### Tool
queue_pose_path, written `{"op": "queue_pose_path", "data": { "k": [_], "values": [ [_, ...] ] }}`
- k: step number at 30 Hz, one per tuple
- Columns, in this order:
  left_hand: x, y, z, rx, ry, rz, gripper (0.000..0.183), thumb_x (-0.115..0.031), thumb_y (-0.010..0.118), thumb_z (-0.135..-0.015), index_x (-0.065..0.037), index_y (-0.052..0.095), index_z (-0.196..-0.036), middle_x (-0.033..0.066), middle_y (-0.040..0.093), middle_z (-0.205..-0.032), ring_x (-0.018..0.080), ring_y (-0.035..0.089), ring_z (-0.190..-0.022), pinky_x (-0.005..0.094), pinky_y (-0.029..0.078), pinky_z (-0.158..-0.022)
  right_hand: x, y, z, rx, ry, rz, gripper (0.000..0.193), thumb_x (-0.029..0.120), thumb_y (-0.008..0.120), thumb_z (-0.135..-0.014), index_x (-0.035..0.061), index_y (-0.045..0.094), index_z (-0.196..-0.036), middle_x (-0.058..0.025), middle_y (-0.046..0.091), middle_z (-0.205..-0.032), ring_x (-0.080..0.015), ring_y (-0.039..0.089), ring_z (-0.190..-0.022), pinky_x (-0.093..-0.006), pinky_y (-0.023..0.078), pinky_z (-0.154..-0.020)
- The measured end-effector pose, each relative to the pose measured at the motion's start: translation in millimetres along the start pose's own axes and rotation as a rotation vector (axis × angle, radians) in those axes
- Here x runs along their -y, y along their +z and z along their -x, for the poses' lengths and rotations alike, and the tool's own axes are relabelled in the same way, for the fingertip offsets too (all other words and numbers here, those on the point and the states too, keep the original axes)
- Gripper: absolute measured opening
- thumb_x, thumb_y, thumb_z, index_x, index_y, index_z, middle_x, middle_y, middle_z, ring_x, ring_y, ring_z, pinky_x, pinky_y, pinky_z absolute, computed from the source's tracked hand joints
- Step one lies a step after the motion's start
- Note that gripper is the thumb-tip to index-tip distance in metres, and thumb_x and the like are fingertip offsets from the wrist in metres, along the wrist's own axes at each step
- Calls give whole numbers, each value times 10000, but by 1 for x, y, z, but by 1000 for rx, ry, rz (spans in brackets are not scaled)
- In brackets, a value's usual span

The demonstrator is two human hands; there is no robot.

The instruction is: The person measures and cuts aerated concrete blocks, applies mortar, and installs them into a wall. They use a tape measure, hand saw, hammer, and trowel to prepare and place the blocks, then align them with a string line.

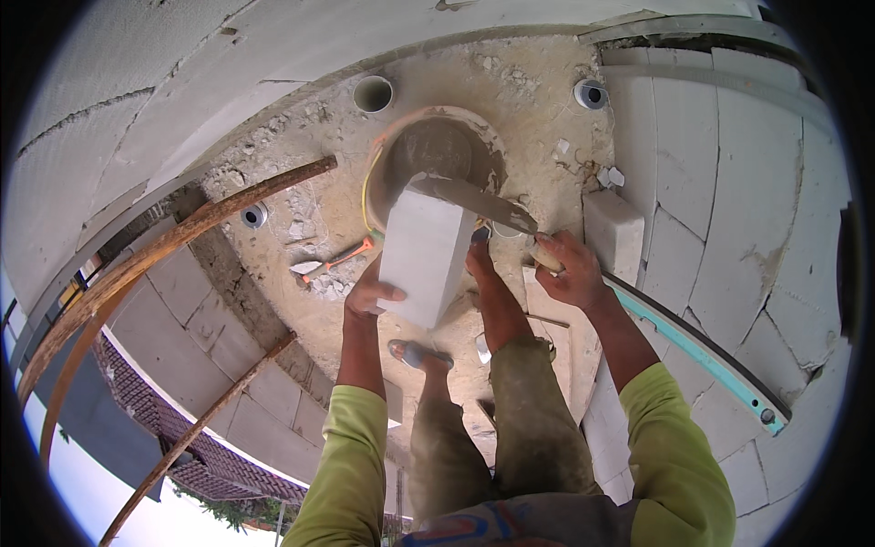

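Observation:
My left hand [369, 294] grips the lower left side of a white lightweight concrete block [421, 255], which is held up off the floor in front of my legs. My right hand [574, 270] is closed around the wooden handle of a trowel [483, 202]. Grey mortar coats the trowel's blade, which lies across the block's far top end. Just beyond the block stands a round bucket [497, 155] with wet grey mortar [427, 150] in it. The block hides the bucket's near side.
An orange-handled hammer [342, 258] lies on the dusty floor at left. A teal spirit level [693, 351] leans along the right block wall [684, 155], near another white block [612, 226]. Pipe ends [373, 94] rise from the floor. Wooden poles [182, 232] cross the left side.

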State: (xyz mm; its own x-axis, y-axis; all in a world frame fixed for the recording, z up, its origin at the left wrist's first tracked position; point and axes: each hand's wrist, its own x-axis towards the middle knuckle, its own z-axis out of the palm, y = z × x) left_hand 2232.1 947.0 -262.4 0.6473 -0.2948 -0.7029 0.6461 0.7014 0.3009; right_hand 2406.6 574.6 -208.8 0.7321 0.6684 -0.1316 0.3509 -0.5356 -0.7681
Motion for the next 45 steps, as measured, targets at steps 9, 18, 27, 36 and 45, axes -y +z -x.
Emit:
{"op": "queue_pose_path", "data": {
  "k": [9,18,27,36,45],
  "values": [
    [71,-28,-3,115,140,687,815,-244,756,-798,21,527,-1535,199,707,-1376,375,731,-1178,501,590,-1043,31,42,22,-59,-32,-23,650,-11,802,-813,90,529,-1394,-194,622,-1016,-392,686,-792,-465,562,-631],
    [73,-10,-2,169,210,829,772,-344,709,-854,-33,547,-1542,179,693,-1407,375,713,-1234,538,606,-1002,60,47,93,12,15,-131,606,39,793,-855,85,555,-1411,-224,645,-1076,-386,734,-871,-467,630,-706],
    [45,-97,18,-18,409,503,772,-201,727,-810,18,536,-1525,179,704,-1390,351,713,-1233,485,576,-1078,-17,87,-151,371,158,761,522,113,720,-920,88,612,-1430,-202,648,-1177,-382,739,-1092,-482,640,-887],
    [-9,-135,-56,174,315,478,620,-238,726,-886,24,612,-1436,161,743,-1310,331,740,-1168,477,591,-1016,-44,130,-147,766,22,838,319,128,641,-971,59,705,-1276,-211,671,-1246,-363,758,-1084,-473,637,-911],
    [11,-58,-56,41,158,211,833,-169,767,-749,68,522,-1510,203,693,-1344,334,709,-1196,427,586,-1019,-77,104,-110,572,277,749,518,163,736,-881,47,641,-1377,-248,662,-1275,-400,754,-1057,-503,634,-919]
  ]
}}
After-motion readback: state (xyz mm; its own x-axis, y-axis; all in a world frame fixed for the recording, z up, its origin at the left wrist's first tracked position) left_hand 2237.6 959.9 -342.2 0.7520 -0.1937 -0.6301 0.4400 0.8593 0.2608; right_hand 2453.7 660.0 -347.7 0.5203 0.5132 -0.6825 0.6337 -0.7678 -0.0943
